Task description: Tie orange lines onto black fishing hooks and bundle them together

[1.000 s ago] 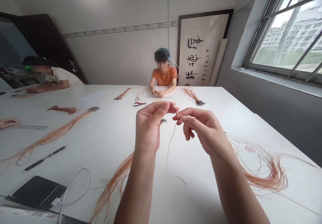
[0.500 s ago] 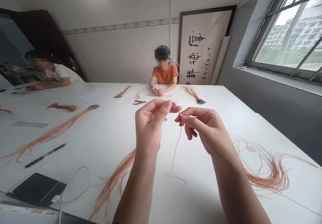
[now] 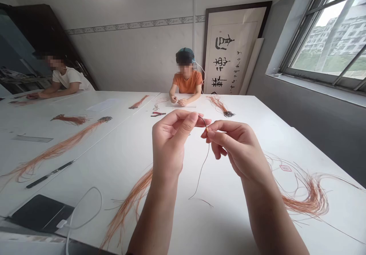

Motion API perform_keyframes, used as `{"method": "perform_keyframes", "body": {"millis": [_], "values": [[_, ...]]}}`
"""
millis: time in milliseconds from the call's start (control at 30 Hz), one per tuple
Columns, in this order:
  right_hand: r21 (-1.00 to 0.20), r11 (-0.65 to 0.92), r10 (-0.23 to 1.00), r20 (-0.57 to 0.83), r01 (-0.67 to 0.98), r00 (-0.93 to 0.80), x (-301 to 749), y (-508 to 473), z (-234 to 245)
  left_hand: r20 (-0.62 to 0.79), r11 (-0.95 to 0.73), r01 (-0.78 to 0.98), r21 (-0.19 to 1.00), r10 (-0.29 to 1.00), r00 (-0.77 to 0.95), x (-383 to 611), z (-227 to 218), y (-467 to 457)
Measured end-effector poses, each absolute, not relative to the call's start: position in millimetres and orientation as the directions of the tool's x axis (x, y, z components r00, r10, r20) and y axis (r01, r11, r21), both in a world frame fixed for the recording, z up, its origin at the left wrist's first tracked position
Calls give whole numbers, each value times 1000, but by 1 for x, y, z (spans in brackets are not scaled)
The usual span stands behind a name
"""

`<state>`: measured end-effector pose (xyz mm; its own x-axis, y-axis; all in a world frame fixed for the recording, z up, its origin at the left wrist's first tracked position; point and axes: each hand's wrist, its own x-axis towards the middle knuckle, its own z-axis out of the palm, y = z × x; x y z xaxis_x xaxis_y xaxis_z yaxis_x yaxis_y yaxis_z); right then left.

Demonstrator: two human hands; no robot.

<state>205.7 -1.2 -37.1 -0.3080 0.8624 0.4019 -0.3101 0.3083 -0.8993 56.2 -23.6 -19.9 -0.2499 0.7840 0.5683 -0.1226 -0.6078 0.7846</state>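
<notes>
My left hand (image 3: 170, 144) is closed, thumb and index finger pinching one end of a dark curved fish hook (image 3: 204, 120). A short orange-gold wrapping (image 3: 207, 129) shows where the hook meets a thin fishing line (image 3: 201, 169). At that wrapping, my right hand (image 3: 238, 142) pinches the line between thumb and index finger, its other fingers curled below. The line's loose end hangs down toward the white table (image 3: 217, 224). The hook's tip is hidden behind my left fingers. A short scrap of line (image 3: 206, 202) lies beneath my hands.
Orange line bundles lie left (image 3: 128, 205) and right (image 3: 311, 197) of my forearms, with others farther off. Left are a craft knife (image 3: 50, 174), a black device (image 3: 41, 213) and a cable (image 3: 100, 205). Red-handled pliers (image 3: 158, 114) lie ahead. Two people sit at the table.
Both hands have shifted very slightly, carrying the hook a little up and to the right. The view has tilted a bit; both pinches stay as they were.
</notes>
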Motion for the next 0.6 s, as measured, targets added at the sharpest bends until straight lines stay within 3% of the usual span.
{"method": "perform_keyframes", "body": {"millis": [467, 600], "values": [[-890, 352, 844, 436, -291, -311, 210, -5, -34, 554, -575, -197, 794, 818, -155, 52, -21, -18], [-833, 527, 835, 544, -167, -83, 222, -2, -32, 557, -596, -167, 786, 798, -229, 45, -20, -15]]}}
